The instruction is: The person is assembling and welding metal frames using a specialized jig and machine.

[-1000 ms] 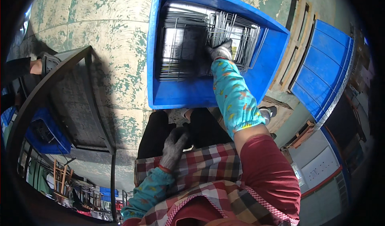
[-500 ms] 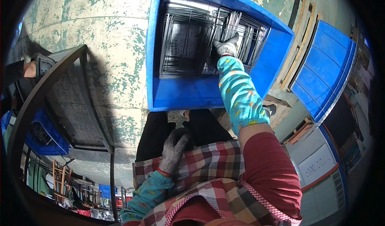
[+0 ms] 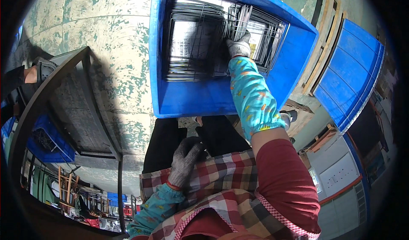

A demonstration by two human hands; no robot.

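Observation:
Inside a large blue plastic bin (image 3: pixel 191 98) lie several thin wire frames (image 3: pixel 194 71), bent in rectangular shapes and stacked close together. My right hand (image 3: pixel 239 46), in a grey glove, reaches into the bin and is closed around the near part of a bundle of wire frames (image 3: pixel 243 19). Its fingertips are hidden by shadow and wire. My left hand (image 3: pixel 185 161), also gloved in grey, rests on my lap by the checked apron (image 3: pixel 221 167). It holds nothing that I can see, and its fingers are loosely bent, with the thumb apart.
Left of me stands a dark metal table frame (image 3: pixel 87 82), with another blue bin (image 3: pixel 49 144) beyond its legs. Another person's shoe (image 3: pixel 44 68) shows at the far left. To the right are a wooden pallet (image 3: pixel 326 40) and a blue ribbed panel (image 3: pixel 351 74).
My right hand has shifted slightly left and toward me, still on the wire bundle. The bin appears a little further left in view. My left hand has stayed on my lap.

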